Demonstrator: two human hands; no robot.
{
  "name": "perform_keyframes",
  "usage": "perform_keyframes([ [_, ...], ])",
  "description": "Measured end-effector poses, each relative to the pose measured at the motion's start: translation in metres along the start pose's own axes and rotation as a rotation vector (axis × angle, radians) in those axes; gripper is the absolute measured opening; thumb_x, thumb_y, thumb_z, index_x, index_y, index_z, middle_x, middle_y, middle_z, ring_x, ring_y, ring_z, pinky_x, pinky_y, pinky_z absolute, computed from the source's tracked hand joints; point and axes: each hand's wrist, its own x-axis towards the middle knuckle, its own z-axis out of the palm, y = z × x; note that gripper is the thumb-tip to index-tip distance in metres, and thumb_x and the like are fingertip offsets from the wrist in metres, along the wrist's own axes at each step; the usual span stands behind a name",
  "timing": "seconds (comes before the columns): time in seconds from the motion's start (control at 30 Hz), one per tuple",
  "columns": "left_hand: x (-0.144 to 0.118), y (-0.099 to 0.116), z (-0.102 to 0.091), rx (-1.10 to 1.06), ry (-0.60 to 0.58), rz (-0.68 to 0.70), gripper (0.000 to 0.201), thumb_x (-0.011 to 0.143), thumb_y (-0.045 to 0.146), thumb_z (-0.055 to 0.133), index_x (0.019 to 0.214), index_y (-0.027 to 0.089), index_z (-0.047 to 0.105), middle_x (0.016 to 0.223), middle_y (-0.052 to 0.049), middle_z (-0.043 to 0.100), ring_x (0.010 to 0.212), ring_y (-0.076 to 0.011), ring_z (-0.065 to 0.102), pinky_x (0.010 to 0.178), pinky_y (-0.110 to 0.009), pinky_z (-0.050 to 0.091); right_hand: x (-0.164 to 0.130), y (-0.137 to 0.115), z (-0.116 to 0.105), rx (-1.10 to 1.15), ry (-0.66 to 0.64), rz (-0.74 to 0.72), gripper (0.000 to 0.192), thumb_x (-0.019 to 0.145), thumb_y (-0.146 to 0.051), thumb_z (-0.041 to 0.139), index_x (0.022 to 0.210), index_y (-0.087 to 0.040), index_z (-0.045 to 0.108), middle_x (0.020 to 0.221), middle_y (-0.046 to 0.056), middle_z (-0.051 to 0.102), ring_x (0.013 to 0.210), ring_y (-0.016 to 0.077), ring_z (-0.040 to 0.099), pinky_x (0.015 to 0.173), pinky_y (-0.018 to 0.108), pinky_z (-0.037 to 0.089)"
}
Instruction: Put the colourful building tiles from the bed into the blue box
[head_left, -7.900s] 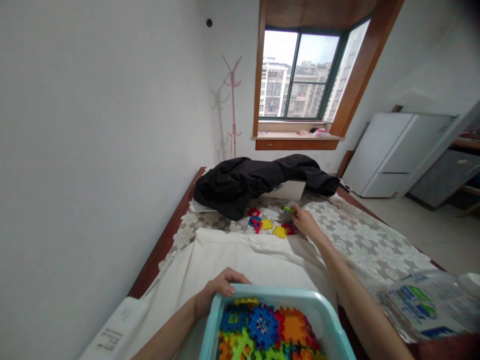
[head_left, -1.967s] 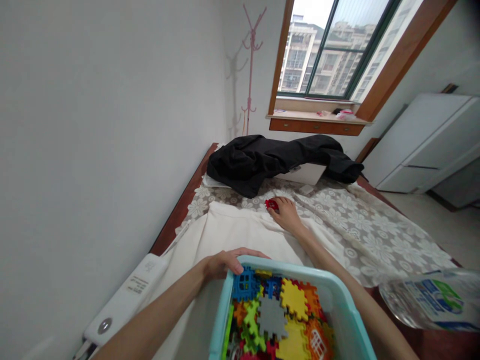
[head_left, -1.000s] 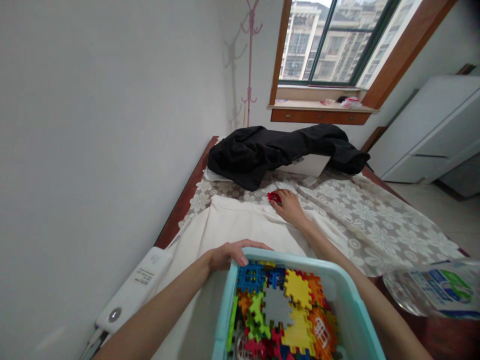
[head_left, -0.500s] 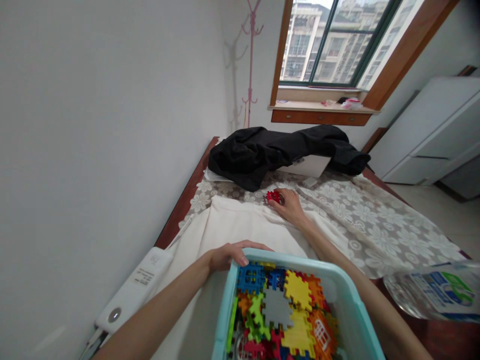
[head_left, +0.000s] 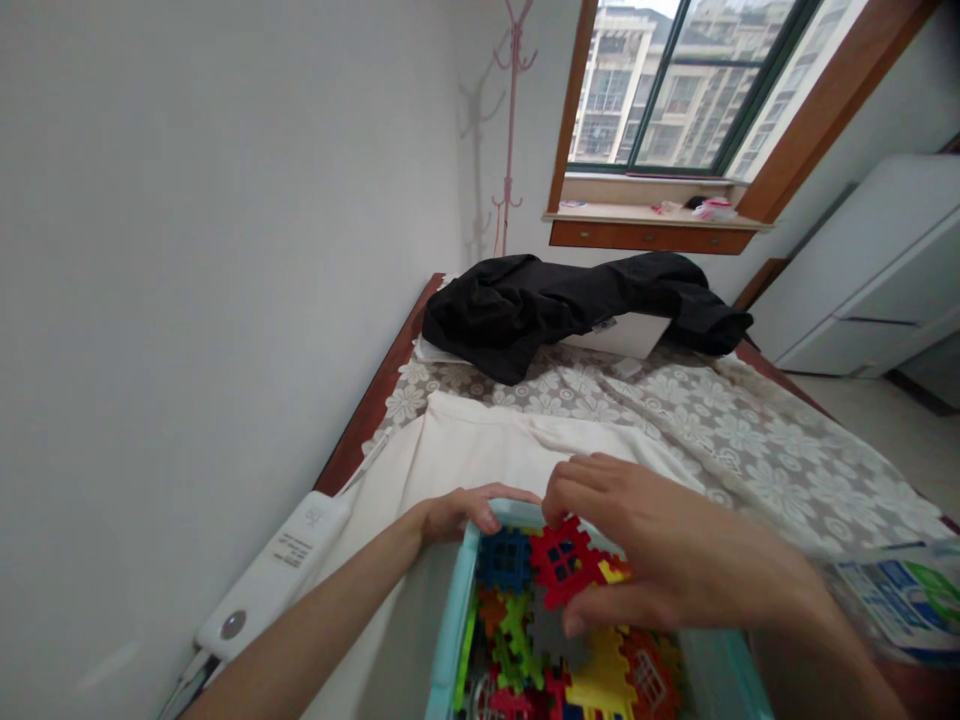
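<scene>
One red tile (head_left: 559, 560) is pinched in the right hand (head_left: 637, 535). The left hand (head_left: 459, 512) clasps the tub (head_left: 451, 630) underneath.

The tub (head_left: 448, 650) is pale aqua. A red piece (head_left: 556, 575) bears a four-pane window pattern; a blue piece (head_left: 504, 557) has a similar grid. With them show a lime-green piece (head_left: 513, 643), a grey piece (head_left: 549, 630), a yellow piece (head_left: 600, 672) and an orange piece (head_left: 651, 668) with a paler lattice. The cloth (head_left: 487, 440) is plain off-white, the cover (head_left: 757, 430) has white flowers on grey-beige, the garment (head_left: 525, 305) is solid black, the coat rack (head_left: 511, 130) pink.
</scene>
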Motion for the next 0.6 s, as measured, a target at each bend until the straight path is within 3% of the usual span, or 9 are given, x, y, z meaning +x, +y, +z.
perform_keyframes([
  [0.2,0.000,0.000,-0.003,0.029,0.014,-0.014,0.067,0.052,0.017,0.067,0.119,0.016,0.075,0.105,-0.006,0.080,0.087,-0.0239,0.066,0.080,-0.034,0.047,0.004,-0.006,0.027,-0.236,-0.020,0.093,0.038,0.085,-0.044,0.084,0.104,-0.020,0.063,0.105,0.006,0.069,0.095,0.0279,0.063,0.083,0.040,0.046],
  [0.37,0.004,-0.003,-0.008,0.071,-0.029,-0.022,0.070,0.054,0.017,0.066,0.124,0.016,0.073,0.097,-0.006,0.078,0.089,-0.0263,0.065,0.080,-0.035,0.046,0.005,-0.010,0.032,-0.274,-0.033,0.127,0.038,0.083,-0.044,0.086,0.104,-0.020,0.065,0.106,0.006,0.070,0.098,0.0298,0.065,0.087,0.044,0.047],
  [0.6,0.005,-0.001,0.001,0.053,0.012,-0.007,0.076,0.051,0.018,0.068,0.127,0.015,0.072,0.087,-0.003,0.074,0.077,-0.0196,0.059,0.071,-0.030,0.043,0.007,-0.018,0.036,-0.244,-0.087,0.140,0.041,0.083,-0.047,0.085,0.107,-0.019,0.067,0.109,0.009,0.071,0.102,0.0320,0.067,0.091,0.046,0.049],
])
